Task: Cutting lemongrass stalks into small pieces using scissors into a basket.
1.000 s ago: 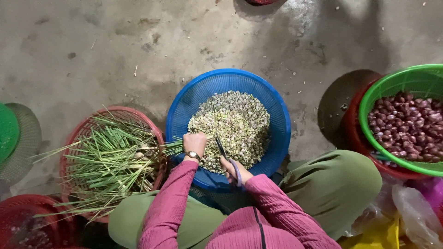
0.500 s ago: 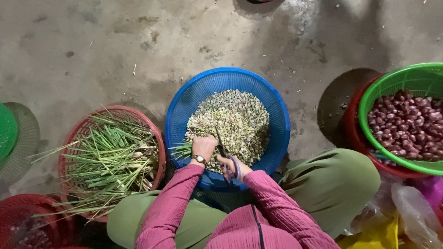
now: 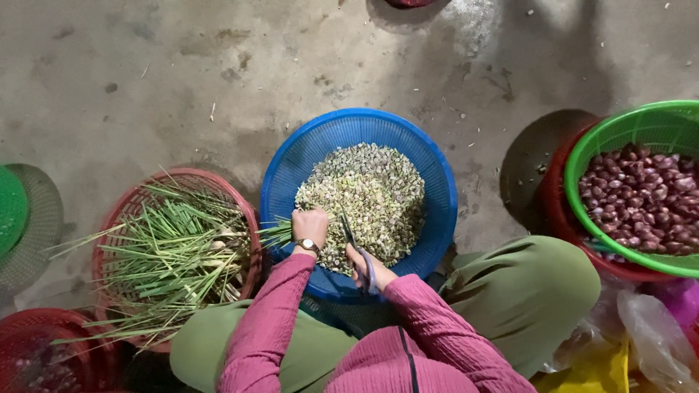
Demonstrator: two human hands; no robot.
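left hand [image 3: 311, 224] fingers gripping green stalks [image 3: 277, 233] | right hand [image 3: 368, 266] fingers holding scissors [image 3: 352, 240] — over blue basket [image 3: 291, 175]

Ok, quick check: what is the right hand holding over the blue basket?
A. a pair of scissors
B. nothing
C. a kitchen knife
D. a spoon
A: the right hand grips a pair of scissors, blades pointing up over the pile of chopped pieces in the blue basket, beside the green stalks held in the left hand.
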